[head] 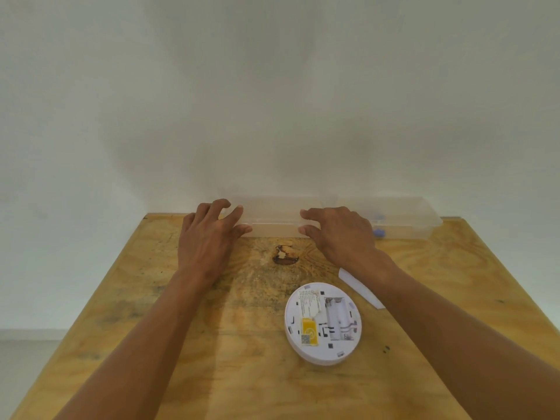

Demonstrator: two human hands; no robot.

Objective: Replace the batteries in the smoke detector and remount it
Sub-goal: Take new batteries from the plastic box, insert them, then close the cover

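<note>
The left hand (pixel 209 234) reaches forward with fingers spread and empty, its tips at the near edge of a clear box (pixel 333 219) at the worktop's (pixel 151 298) far side. The right hand (pixel 336 234), likewise spread and empty, hovers over the box. The detector (pixel 322 324) lies face-down nearer than the right hand, battery bay bare; it looks light, rigid, smooth plastic, best held by its rim.

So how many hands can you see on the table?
2. The left hand and the right hand both reach the clear plastic box at the table's far edge, beyond the smoke detector. None hidden.
</note>
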